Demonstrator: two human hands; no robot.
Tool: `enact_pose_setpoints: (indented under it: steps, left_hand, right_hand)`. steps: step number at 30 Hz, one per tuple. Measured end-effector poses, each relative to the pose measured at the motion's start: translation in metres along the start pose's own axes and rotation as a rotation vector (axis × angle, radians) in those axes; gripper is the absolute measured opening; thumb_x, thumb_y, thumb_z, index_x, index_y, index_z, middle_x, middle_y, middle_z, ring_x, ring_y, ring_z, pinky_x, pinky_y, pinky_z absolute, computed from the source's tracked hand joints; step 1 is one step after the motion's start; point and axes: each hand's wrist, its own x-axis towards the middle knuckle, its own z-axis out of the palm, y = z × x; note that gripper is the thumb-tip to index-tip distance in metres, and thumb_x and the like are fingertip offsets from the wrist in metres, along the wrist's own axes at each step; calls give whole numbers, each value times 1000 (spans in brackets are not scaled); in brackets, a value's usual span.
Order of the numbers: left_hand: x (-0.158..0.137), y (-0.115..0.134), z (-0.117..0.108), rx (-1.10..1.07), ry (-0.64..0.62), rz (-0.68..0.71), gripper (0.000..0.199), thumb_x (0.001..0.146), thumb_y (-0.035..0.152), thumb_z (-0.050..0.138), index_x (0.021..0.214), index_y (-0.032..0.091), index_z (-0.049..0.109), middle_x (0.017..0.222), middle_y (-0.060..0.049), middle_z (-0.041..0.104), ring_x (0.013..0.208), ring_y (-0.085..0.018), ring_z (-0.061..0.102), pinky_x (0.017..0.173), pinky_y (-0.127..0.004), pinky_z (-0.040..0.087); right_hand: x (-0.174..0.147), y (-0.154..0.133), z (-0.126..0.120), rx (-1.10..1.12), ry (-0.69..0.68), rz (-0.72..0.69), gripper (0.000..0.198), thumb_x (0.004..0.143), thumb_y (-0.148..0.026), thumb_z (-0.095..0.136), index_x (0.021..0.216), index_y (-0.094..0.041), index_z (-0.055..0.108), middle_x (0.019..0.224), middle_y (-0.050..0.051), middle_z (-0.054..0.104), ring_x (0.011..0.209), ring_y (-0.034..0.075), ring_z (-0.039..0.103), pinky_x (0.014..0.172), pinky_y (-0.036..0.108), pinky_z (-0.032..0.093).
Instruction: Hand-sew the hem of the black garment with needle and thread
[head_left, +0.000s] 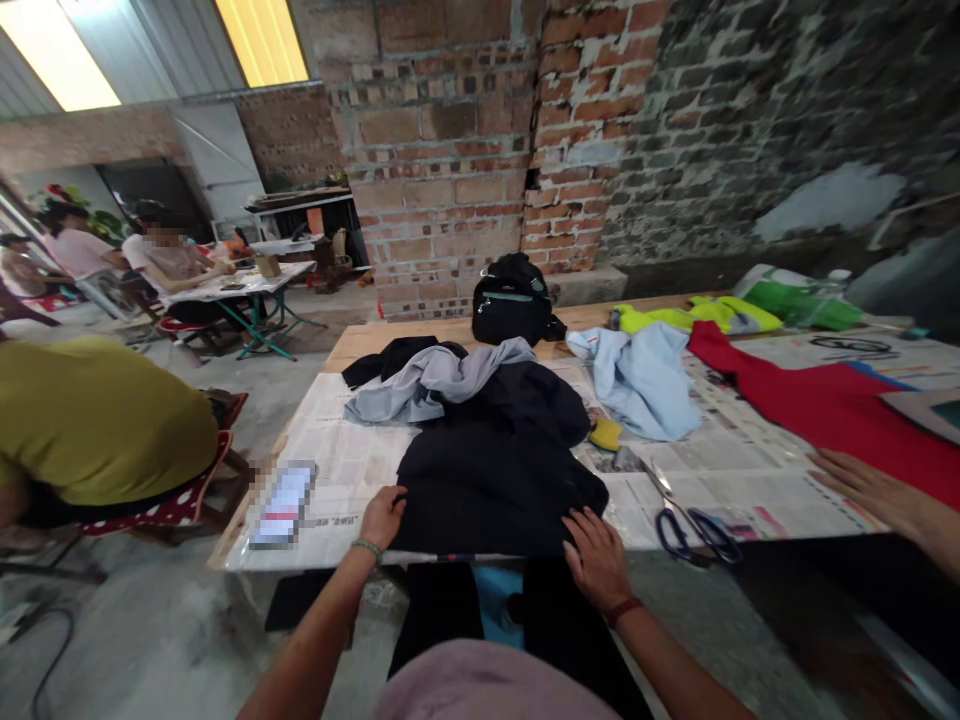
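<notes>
Stretching back from the near edge of the bench (367, 340), dark cloth (487, 490) lies squarely between the left hand (386, 515), pinching its left edge, and the equally near right hand (596, 550), resting fingers-spread on its right corner.

Dark cloth (491, 490) lies spread at the near edge of the table (349, 450), bunched farther back.
</notes>
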Motion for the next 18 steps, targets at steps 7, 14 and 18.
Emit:
enact_pose_setpoints:
  steps: [7,14,18]
  left_hand:
    - [-11,-16,15,-12,181,-88,30,75,27,48,104,21,55,85,-2,57,70,-13,54,74,-28,46]
    - [-8,-13,13,-65,195,-78,31,79,26,45,108,19,52,97,-5,58,65,-12,53,73,-28,46]
    - [-7,-13,12,-30,188,-75,29,79,24,45,106,18,53,99,-6,57,67,-13,53,76,-30,46]
  right_hand:
    - [-3,-1,0,37,-14,45,37,77,-28,45,112,-20,53,117,7,53,119,25,36,96,43,25]
    - [0,-4,-4,25,-49,67,35,78,-29,44,111,-19,53,118,7,53,119,24,35,97,41,23]
    - [1,-4,-4,37,-38,73,36,77,-29,45,111,-20,53,117,7,53,119,24,35,96,41,24]
